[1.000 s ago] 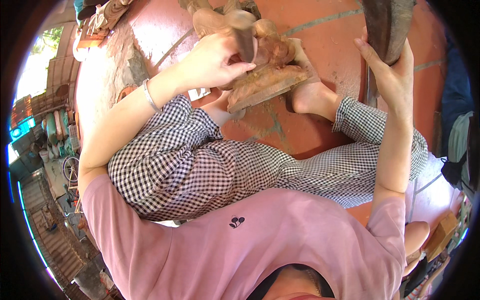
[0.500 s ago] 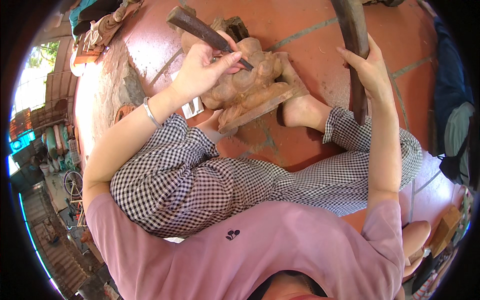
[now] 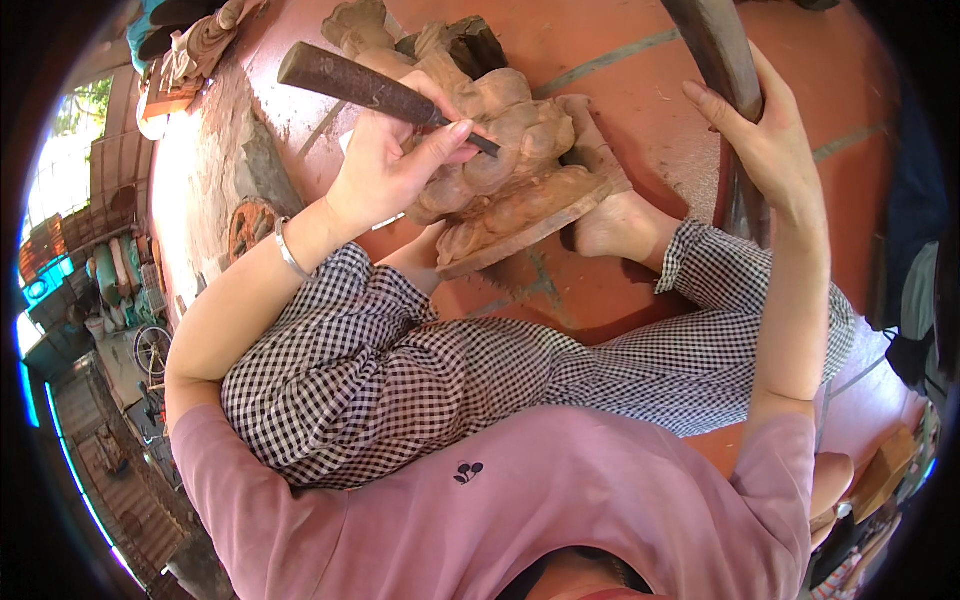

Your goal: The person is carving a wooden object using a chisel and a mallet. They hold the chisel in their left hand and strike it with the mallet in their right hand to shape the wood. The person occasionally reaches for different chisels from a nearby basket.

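1. Your left hand [image 3: 395, 165] is closed around a dark chisel [image 3: 370, 88], thumb and fingers clamped on its shaft, with the thick handle end pointing up and to the left
2. The chisel's narrow tip rests against the top of the wooden carving [image 3: 500, 160]
3. The carving lies tilted on the red tiled floor [image 3: 620, 60], its flat base propped against your bare foot [image 3: 620, 225]
4. Your right hand [image 3: 765, 140] is raised and wrapped around a dark wooden mallet handle [image 3: 715, 50], fingers curled on it, well apart from the carving
5. Your legs in checked trousers [image 3: 450, 370] are folded under you, just below the carving
6. A silver bracelet [image 3: 288, 250] sits on your left wrist
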The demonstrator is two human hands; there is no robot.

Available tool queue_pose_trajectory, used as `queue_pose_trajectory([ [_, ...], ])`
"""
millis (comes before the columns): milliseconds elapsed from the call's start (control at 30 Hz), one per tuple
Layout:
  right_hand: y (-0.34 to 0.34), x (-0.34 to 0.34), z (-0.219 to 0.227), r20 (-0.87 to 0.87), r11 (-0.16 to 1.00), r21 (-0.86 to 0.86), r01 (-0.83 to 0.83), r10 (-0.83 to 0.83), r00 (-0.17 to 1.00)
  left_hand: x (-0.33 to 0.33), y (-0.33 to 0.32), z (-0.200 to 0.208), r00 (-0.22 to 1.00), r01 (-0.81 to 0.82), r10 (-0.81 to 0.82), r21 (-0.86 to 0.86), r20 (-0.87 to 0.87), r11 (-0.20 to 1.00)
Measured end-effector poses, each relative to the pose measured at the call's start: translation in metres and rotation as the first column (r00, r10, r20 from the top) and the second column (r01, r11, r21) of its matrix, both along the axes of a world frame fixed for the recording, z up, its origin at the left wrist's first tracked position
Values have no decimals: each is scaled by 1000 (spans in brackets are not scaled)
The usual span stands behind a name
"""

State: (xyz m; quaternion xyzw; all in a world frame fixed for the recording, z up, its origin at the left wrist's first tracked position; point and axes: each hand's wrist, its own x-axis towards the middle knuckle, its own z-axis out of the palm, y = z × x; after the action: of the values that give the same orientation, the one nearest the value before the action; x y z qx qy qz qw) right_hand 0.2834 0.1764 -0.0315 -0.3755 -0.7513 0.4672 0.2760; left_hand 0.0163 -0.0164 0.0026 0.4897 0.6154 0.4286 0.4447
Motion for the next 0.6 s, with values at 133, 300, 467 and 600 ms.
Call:
queue_pose_trajectory([
  [133,-9,-26,53,-51,946,247,-209,228,972,-5,-4,-7,984,20,-17,16,-176,1000],
  [300,17,-39,64,120,896,309,-319,296,948,-5,7,-8,935,84,-43,102,-352,991],
  [467,11,-67,41,221,832,419,-363,294,930,-1,5,-11,946,29,28,173,-321,985],
  [600,8,-68,40,257,812,454,-366,274,927,3,11,-2,909,108,-63,86,-413,990],
])
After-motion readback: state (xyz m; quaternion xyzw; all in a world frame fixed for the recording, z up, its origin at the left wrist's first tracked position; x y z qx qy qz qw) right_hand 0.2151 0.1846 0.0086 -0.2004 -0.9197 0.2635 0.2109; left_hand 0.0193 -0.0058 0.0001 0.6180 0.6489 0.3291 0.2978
